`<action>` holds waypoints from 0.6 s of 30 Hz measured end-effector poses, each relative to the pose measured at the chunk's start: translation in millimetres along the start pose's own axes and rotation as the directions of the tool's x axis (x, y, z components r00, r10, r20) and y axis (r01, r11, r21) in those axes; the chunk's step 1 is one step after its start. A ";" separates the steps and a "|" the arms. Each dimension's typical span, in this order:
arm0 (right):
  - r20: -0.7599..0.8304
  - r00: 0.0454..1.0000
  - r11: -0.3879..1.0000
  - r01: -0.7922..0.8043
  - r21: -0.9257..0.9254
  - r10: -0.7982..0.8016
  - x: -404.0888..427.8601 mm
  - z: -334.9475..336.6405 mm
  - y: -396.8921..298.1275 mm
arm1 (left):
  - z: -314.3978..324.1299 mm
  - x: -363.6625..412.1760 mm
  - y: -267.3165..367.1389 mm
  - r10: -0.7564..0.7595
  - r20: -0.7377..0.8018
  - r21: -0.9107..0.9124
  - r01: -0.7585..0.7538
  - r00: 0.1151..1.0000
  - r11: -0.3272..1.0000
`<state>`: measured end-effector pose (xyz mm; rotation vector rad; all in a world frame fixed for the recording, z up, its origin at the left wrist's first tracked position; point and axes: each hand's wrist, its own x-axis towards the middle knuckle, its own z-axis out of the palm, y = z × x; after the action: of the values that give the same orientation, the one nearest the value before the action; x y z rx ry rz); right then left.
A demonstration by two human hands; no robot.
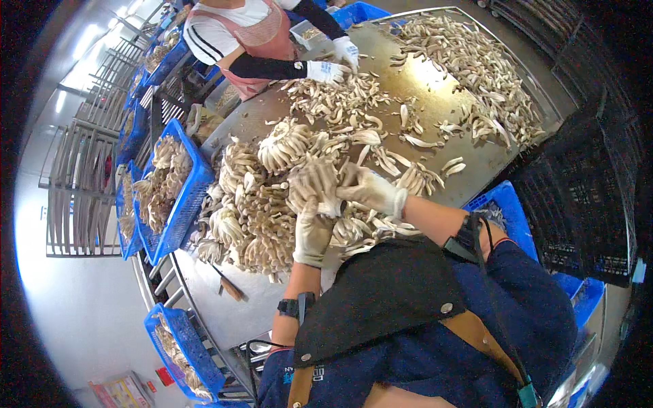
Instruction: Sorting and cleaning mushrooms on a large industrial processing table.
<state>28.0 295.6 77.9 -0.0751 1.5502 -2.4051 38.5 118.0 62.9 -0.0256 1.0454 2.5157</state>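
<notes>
Both my hands wear pale work gloves and meet at one mushroom cluster [312, 186] above the metal table [219, 311]. My left hand [311, 232] grips the cluster from below, near its cut base. The fingers of my right hand [375, 188] pinch stems on its right side. To the left, whole mushroom clusters [265, 224] lie in a dense heap. Loose separated mushrooms [377, 153] are scattered just beyond my hands. A wooden-handled knife [230, 288] rests on the table at the heap's near left edge.
Across the table a co-worker's gloved hands [331, 69] handle a mushroom pile [336, 99]. A large mound of separated mushrooms [474, 71] fills the far right. Blue baskets of mushrooms [196, 173] stand along the left. Black crates [586, 199] are stacked at right, beside a blue basket [515, 224].
</notes>
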 end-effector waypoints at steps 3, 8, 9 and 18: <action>-0.017 1.000 0.994 -0.016 0.111 0.018 -10.0 -4.4 -2.2 | -12.9 1.2 5.3 -0.010 -0.121 -0.125 -0.005 0.993 0.992; -0.044 0.986 0.910 0.130 -0.393 -0.160 9.5 20.8 -1.4 | -12.7 -5.8 -1.2 0.023 -0.077 0.189 -0.008 0.997 0.982; -0.048 0.985 0.910 0.134 -0.393 -0.166 12.9 13.0 -0.8 | -10.0 -4.6 2.1 0.056 -0.068 0.148 -0.046 0.996 0.988; -0.162 0.986 0.974 0.008 -0.226 -0.046 25.5 11.9 17.9 | 1.0 -7.7 1.4 0.043 -0.006 0.208 -0.041 0.999 0.977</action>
<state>9.4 271.5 64.1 0.0615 1.9045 -2.2963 45.1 115.0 65.8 0.0441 1.3203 2.4321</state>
